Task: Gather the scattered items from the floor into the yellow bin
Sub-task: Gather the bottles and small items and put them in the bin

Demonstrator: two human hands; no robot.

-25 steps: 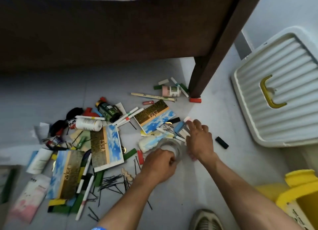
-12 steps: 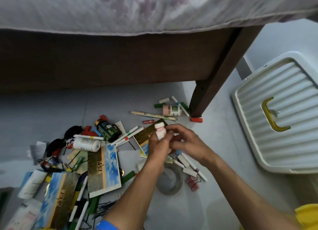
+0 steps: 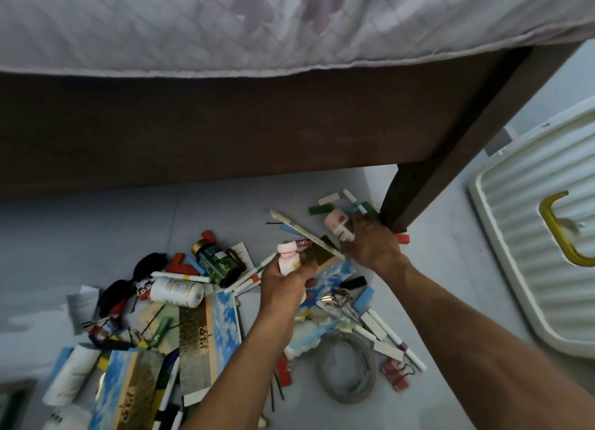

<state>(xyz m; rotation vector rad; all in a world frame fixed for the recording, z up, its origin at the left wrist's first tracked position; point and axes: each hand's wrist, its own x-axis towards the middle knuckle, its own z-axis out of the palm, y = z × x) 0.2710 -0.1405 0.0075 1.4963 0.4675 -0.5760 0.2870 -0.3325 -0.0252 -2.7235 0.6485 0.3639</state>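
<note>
My left hand (image 3: 286, 284) holds a small white and pink bottle (image 3: 287, 258) upright above the pile of scattered items (image 3: 180, 317). My right hand (image 3: 373, 246) reaches toward the bed leg and grips a pink and white bottle (image 3: 336, 224) lying on the floor there. Between the hands lies a long pale stick (image 3: 306, 235). A coil of clear cable (image 3: 346, 367) sits on the floor below my arms. The yellow bin is out of view.
A dark wooden bed frame (image 3: 225, 133) with its leg (image 3: 418, 188) stands over the floor, a mattress (image 3: 257, 24) on top. A white ribbed lid with a yellow handle (image 3: 553, 227) lies at right. Markers, picture cards, bottles, clips and blocks cover the floor at left.
My hands parted: the left kept the small white bottle and dropped slightly, while the right reached out to the pink bottle by the bed leg. The camera tilted upward.
</note>
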